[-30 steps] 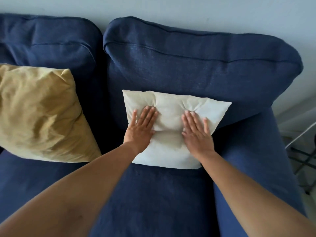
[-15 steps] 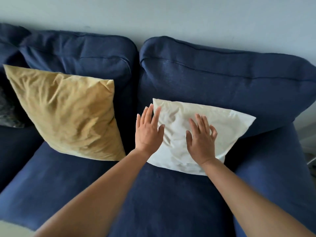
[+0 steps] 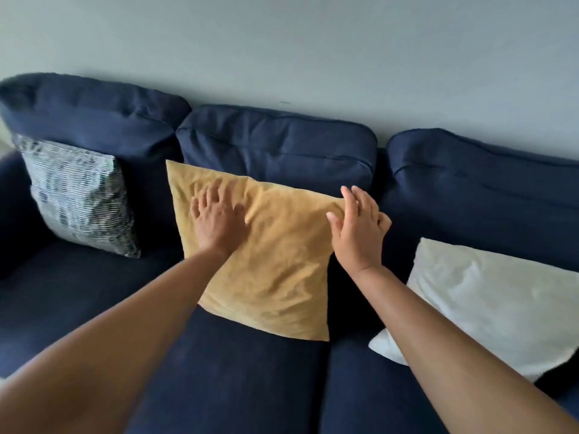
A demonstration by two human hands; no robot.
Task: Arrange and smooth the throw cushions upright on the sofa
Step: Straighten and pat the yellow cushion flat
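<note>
A mustard-yellow cushion leans upright against the middle back pad of the navy sofa. My left hand lies flat on its upper left face with fingers spread. My right hand is open at the cushion's upper right corner, fingers apart, holding nothing. A white cushion leans against the right back pad, apart from both hands. A grey-and-white patterned cushion stands upright in the sofa's left corner.
The pale wall rises directly behind the sofa back. Navy seat pads stretch in front of the cushions. The left armrest borders the patterned cushion.
Both hands left the white cushion and moved left to the yellow cushion. My view swung left, bringing the patterned cushion into sight.
</note>
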